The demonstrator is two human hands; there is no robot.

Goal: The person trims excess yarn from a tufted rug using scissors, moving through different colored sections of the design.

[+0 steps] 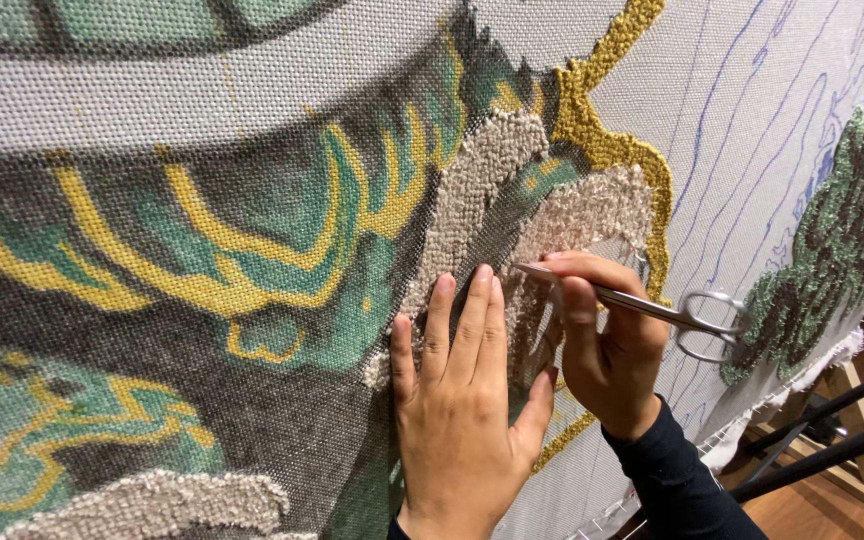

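Two bare hands work on a stretched woven canvas tufted with green, gold and beige yarn.

Left hand lies flat, fingers open, holding nothing, on the beige looped patch. Right hand grips slim silver metal scissors, tips apparently touching the patch, toward the canvas's lower right edge beside gold outline.

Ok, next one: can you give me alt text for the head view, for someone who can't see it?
A left hand presses flat on a stretched tufting cloth while the right hand holds small metal scissors with the tips at a patch of beige looped yarn. The cloth shows green, yellow and dark woven shapes, blue drawn lines, and a wooden frame at lower right.
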